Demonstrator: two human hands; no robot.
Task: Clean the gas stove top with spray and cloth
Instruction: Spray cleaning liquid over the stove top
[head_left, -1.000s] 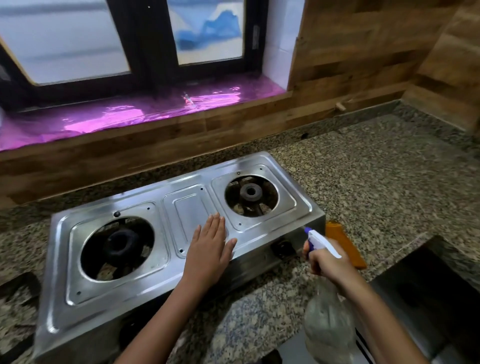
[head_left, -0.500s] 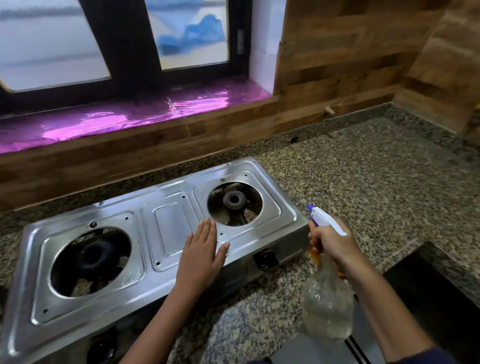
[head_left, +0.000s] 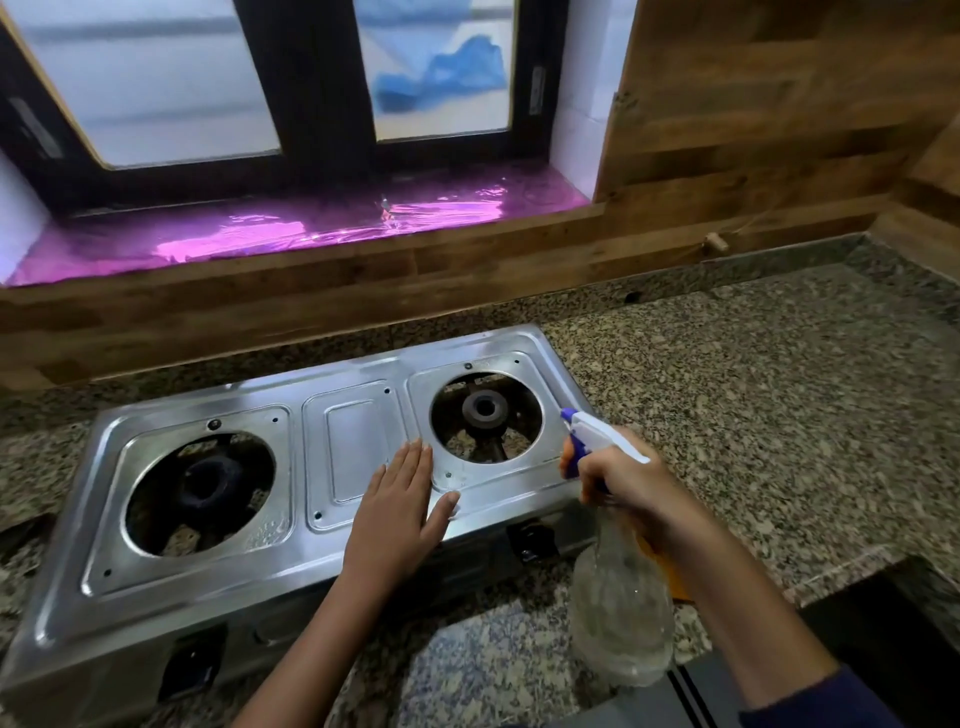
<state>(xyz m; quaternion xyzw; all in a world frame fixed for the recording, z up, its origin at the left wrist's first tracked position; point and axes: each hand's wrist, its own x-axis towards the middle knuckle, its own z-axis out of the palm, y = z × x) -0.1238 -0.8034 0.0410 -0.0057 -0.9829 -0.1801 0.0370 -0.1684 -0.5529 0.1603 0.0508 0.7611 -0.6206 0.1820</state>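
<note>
A two-burner stainless steel gas stove (head_left: 353, 441) sits on the granite counter, its pan supports off and both burner wells open. My left hand (head_left: 397, 512) lies flat on the stove's front middle, fingers together, holding nothing. My right hand (head_left: 626, 486) grips a clear spray bottle (head_left: 621, 618) by its white and purple trigger head, the nozzle (head_left: 567, 414) aimed left at the right burner (head_left: 485, 408). An orange cloth (head_left: 670, 571) shows partly behind the bottle, on the counter to the right of the stove.
Speckled granite counter (head_left: 753, 395) stretches to the right and back. A wood-panelled wall and a window sill covered in pink film (head_left: 291, 234) run behind the stove. A dark recess (head_left: 883, 623) drops off at the lower right.
My right hand has lifted the spray bottle up and left, from beside the stove's front corner to over its right edge. The left hand stays flat on the stove.
</note>
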